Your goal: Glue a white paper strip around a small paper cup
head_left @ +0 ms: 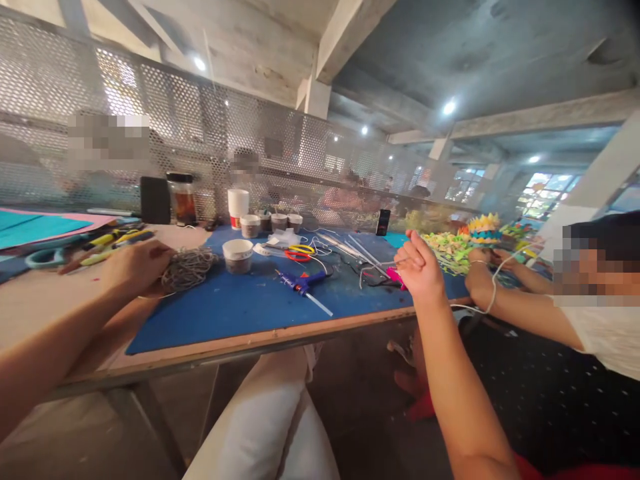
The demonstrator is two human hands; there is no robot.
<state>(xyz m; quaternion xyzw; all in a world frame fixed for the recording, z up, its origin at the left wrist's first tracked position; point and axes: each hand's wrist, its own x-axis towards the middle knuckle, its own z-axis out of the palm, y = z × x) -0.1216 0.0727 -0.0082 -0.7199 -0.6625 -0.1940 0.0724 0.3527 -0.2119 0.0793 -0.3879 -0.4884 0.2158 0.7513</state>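
My left hand is at the left side of the table with its fingers curled against a tangled bundle of grey cord. Its fingertips are partly hidden. My right hand is raised in front of the table's right part, fingers folded in; whatever they hold, if anything, is too small to make out. Between the hands, a blue glue gun lies on the blue mat, a clear glue stick sticking out of it. A paper cup stands just right of the bundle.
Behind are more cups, a dark-lidded jar, red-and-yellow-handled scissors and an upright phone. Pliers lie at left. A co-worker's arm reaches onto the table at right, near yellow-green paper pieces. Perforated panels line the back.
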